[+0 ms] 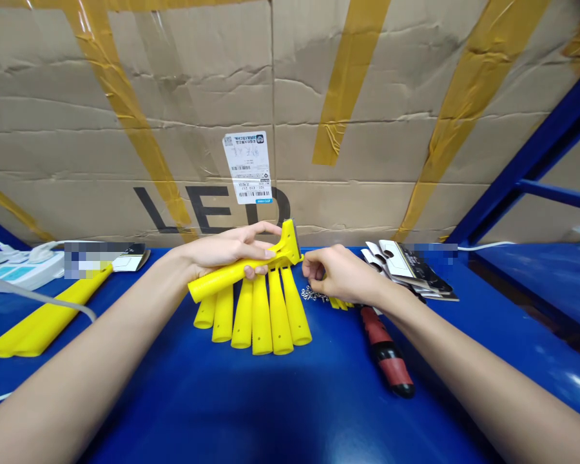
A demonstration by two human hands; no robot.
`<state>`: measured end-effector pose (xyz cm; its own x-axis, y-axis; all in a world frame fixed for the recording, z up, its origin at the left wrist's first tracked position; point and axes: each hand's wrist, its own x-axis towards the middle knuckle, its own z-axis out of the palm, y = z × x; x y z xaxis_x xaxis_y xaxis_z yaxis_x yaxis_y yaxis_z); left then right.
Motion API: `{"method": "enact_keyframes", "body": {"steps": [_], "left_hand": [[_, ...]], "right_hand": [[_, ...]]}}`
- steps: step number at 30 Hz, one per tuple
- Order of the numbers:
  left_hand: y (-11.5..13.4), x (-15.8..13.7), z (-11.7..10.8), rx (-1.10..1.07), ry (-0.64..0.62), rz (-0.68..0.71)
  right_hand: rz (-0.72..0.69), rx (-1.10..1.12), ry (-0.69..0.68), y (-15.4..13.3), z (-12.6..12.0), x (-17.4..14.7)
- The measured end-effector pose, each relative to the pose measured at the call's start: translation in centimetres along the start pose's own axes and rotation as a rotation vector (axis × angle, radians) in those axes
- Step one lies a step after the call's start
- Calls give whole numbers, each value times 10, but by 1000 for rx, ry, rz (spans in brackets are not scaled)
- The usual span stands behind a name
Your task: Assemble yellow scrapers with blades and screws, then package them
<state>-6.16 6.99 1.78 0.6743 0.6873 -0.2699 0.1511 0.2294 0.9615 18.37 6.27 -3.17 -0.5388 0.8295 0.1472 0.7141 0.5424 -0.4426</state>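
Note:
My left hand (236, 250) is wrapped round the handle of a yellow plastic scraper (220, 280), held tilted with its wide head up to the right. A dark edge shows along that head. Beneath it, several more yellow scraper handles (261, 322) lie fanned out on the blue table. My right hand (341, 274) is closed in a pinch beside the scraper's head; whatever sits between its fingertips is too small to make out. Just below those fingers are a heap of small silvery screws (313, 294) and some small yellow pieces (340, 303), partly hidden by the hand.
A red and black screwdriver (386, 353) lies under my right forearm. Packaging cards (415, 270) are stacked at the right. On the left are more yellow handles (43, 319), a power strip (26, 270) and cables. A large taped cardboard box (198, 96) stands behind the table.

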Motion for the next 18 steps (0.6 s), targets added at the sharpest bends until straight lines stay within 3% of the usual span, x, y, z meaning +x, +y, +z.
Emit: {"method": "enact_keyframes", "body": {"steps": [11, 18], "left_hand": [[-4, 1, 4, -151, -69, -51], [-9, 4, 5, -190, -105, -58]], "right_hand": [[-71, 449, 53, -5, -39, -7], [-52, 552, 182, -8, -33, -5]]}}
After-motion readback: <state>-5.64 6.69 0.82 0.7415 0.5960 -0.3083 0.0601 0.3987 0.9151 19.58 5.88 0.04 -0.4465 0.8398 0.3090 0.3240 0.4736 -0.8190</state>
